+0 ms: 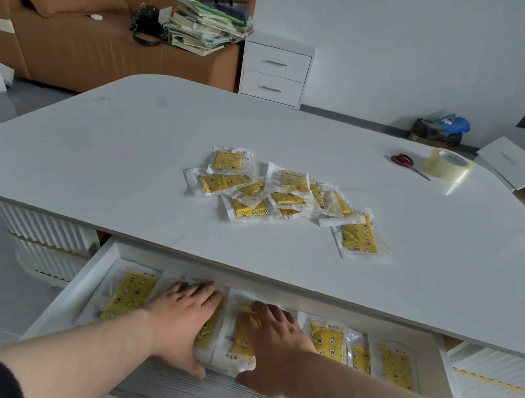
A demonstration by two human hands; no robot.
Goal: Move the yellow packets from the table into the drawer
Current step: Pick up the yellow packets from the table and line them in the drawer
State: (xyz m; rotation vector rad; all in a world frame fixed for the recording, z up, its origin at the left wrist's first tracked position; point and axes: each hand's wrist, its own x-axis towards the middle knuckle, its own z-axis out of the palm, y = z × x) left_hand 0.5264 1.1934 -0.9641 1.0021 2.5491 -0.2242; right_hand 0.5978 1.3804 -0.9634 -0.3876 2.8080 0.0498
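I see both hands down in the open drawer (71, 292) under the white table (123, 148). My left hand (185, 318) lies flat, palm down, fingers together and stretched forward over a yellow packet (210, 324), with its thumb at the packet's near edge. My right hand (275, 343) is spread flat on the neighbouring packet (239, 337), fingers slightly fanned, thumb hooked at the near white edge. Neither hand is closed around anything; both press on packets from above. More packets sit in a row along the drawer: one at the far left (128, 296) and three to the right (364, 353). A loose pile of yellow packets (288, 199) lies on the table top, well apart from the red scissors (406, 162) and tape roll (449, 164) at the far right
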